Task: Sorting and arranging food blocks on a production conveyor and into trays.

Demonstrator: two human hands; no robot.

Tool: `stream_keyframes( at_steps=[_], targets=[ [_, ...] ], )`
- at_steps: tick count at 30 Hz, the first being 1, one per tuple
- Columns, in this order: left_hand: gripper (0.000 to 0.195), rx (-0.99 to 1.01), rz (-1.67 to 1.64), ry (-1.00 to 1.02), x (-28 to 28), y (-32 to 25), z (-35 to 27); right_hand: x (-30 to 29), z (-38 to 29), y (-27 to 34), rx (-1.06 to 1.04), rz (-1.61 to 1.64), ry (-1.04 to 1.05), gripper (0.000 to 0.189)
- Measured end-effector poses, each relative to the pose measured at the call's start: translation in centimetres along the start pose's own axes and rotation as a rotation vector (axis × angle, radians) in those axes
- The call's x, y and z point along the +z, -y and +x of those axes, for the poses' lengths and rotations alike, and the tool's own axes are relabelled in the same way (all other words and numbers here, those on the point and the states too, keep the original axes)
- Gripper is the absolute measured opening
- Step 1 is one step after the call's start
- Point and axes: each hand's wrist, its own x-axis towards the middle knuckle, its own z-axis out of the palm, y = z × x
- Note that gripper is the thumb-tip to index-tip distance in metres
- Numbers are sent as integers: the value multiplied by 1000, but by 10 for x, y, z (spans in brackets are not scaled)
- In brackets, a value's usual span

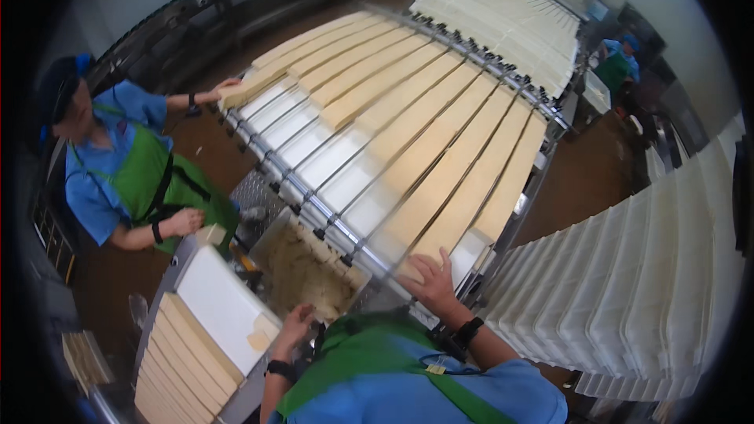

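Observation:
Long pale yellow slabs point(465, 129), apparently a soft food, lie side by side on a white conveyor point(330, 159) divided by thin metal rods. My right hand point(435, 285) is at the near end of one slab, its fingers over the end and one finger raised; part of that end is hidden by the hand. My left hand point(294, 330) hovers low by the near side of a bin of pale scraps point(312, 271), fingers bent and apart, with nothing visible in it. A white board point(221, 306) at the lower left carries cut slabs point(182, 359) in a row and a small scrap piece point(259, 338).
At the left a co-worker point(141, 171) in a green apron has one hand on a slab's end. A metal bar point(318, 194) crosses the conveyor's near end. Stacked white trays point(612, 282) stand at the right. Another person point(618, 65) is farther back.

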Motion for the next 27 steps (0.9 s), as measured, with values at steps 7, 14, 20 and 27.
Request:
stream_keyframes(
  at_steps=[7,14,20,27],
  targets=[
    [47,107,124,-28,-2,10,-1,-2,6,0,-16,12,61,34],
    [46,123,146,-92,7,8,-10,-11,16,6,-14,-34,142,26],
    [46,177,167,-136,10,13,-7,-18,27,-1,-87,-45,297,28],
    [44,199,169,-167,14,12,-12,-11,30,-6,-128,-32,358,26]
  ],
)
